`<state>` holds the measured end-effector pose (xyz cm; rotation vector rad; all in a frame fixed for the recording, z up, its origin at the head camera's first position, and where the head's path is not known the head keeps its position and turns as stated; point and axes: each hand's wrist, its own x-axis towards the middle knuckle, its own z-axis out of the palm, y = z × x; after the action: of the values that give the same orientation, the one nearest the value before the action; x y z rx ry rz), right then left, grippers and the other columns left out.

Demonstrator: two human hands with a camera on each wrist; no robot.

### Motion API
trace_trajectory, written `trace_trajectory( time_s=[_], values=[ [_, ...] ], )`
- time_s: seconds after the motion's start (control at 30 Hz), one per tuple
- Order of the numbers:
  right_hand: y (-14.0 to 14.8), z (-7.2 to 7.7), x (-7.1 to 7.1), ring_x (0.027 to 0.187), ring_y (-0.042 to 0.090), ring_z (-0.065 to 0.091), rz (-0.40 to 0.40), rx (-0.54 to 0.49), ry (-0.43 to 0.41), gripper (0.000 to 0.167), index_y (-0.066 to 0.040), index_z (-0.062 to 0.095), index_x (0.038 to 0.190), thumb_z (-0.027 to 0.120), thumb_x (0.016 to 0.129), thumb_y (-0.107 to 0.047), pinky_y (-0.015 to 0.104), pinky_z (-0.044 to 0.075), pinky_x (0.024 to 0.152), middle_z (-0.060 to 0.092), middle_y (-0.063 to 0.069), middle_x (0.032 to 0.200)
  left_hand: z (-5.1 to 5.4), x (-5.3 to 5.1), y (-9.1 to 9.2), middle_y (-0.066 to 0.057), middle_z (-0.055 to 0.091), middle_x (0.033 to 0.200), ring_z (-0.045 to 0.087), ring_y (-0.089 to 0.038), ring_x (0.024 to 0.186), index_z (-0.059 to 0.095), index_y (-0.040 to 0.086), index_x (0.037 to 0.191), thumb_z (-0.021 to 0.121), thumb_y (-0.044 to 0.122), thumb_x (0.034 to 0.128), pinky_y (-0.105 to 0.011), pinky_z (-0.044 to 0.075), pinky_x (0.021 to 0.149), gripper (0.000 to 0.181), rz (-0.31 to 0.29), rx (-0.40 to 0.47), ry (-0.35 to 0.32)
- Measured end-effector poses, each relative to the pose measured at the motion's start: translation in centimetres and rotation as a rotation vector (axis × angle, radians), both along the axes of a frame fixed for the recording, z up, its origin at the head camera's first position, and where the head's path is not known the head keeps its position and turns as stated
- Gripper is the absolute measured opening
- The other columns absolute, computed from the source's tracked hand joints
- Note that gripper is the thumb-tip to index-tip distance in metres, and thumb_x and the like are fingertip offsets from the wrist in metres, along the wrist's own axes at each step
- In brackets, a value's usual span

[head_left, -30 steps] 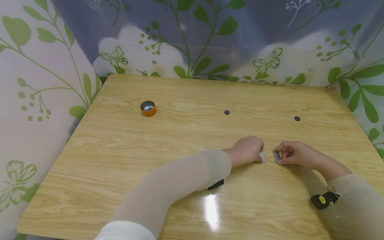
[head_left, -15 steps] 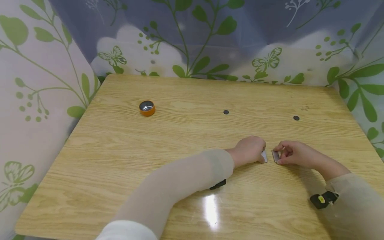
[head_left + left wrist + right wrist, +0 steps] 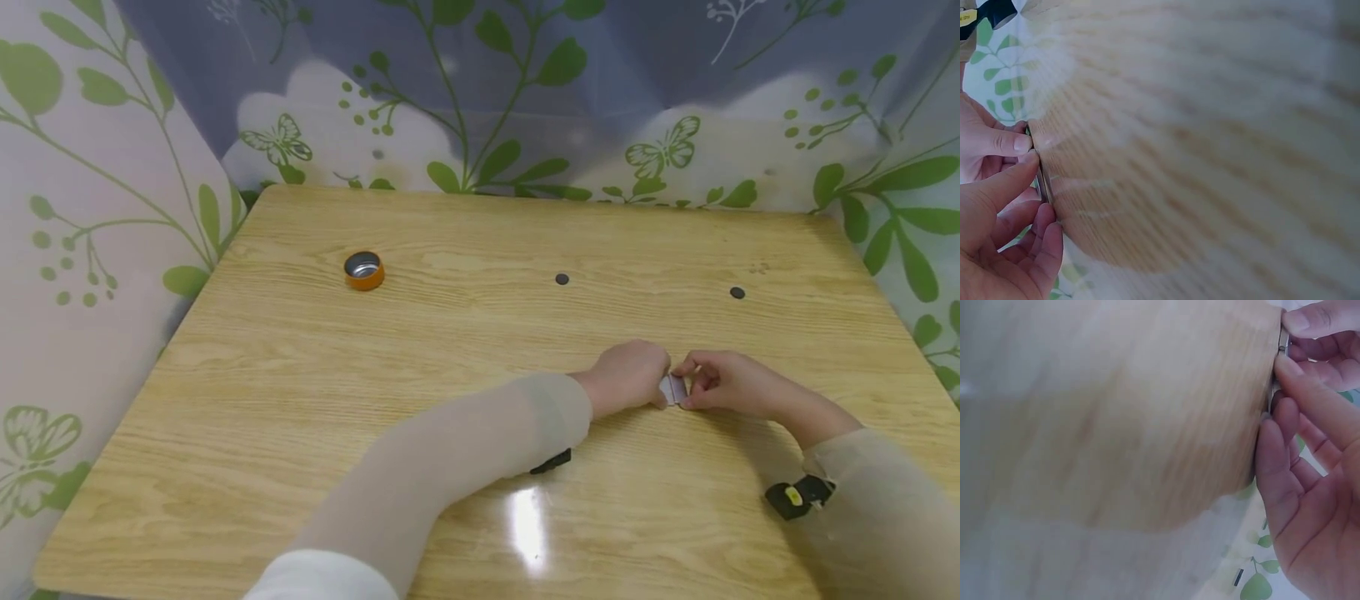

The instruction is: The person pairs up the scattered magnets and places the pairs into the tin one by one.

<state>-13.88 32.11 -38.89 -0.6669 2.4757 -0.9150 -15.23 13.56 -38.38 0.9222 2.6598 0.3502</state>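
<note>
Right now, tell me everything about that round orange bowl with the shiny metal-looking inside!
The round orange bowl has a smooth-looking outside and a shiny silver inside, maybe metal. It stands upright, open side up, toward the far left of the light wood-grain table. Only that table touches it.

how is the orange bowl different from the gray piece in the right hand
The orange bowl is round and hollow; the gray piece looks flat and straight-edged. The bowl is orange outside and shiny silver inside; the piece is gray. The bowl stands untouched; the piece is pinched by the right hand. Both look small against the table.
</note>
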Motion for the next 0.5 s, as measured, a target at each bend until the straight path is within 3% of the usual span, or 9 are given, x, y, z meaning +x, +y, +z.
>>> trace_trajectory(
  time_s=[0.27,0.5],
  values=[
    [-0.08,-0.11,0.08,0.063,0.003,0.049,0.025,-0.016,0.023,0.027,0.001,0.055,0.102,0.070,0.082,-0.006,0.023,0.042,0.057,0.057,-0.005,0.071,0.05,-0.03,-0.31,0.011,0.051,0.075,0.048,-0.004,0.069,0.062,0.018,0.089,0.075,0.034,0.0786,-0.017,0.040,0.058,0.024,0.015,0.012,-0.017],
    [0.07,0.10,0.30,0.063,0.005,0.048,0.029,0.015,-0.018,0.027,-0.001,0.053,0.106,0.068,0.085,-0.010,0.023,0.042,0.058,0.055,-0.003,0.072,-0.01,0.20,-0.07,0.011,0.054,0.078,0.048,-0.004,0.069,0.063,0.017,0.092,0.076,0.033,0.0786,-0.017,0.040,0.058,0.024,0.041,0.021,-0.040]
  ],
)
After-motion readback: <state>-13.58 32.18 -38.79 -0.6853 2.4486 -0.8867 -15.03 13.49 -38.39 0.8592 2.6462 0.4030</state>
